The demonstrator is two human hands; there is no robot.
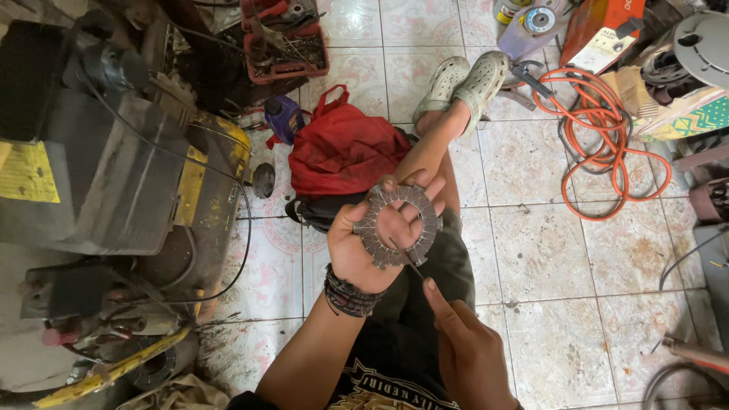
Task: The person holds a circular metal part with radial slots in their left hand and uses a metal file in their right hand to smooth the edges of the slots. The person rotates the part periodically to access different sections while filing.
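Note:
My left hand (pixel 363 244) holds up a flat toothed metal ring (pixel 398 225), a grey disc with a large open centre, fingers curled over its top and left rim. My right hand (pixel 463 345) is below it, pinching a thin dark metal tool (pixel 410 260) whose tip touches the ring's lower edge. Dark bead bracelets (pixel 348 293) circle my left wrist. My crossed legs and pale clogs (pixel 462 80) stretch out over the tiled floor beyond the ring.
A grimy grey and yellow machine (pixel 114 190) fills the left side. A red cloth bag (pixel 342 148) lies by my knee, a red tool tray (pixel 285 42) beyond it. An orange hose coil (pixel 607 137) and orange box (pixel 604 30) sit at right.

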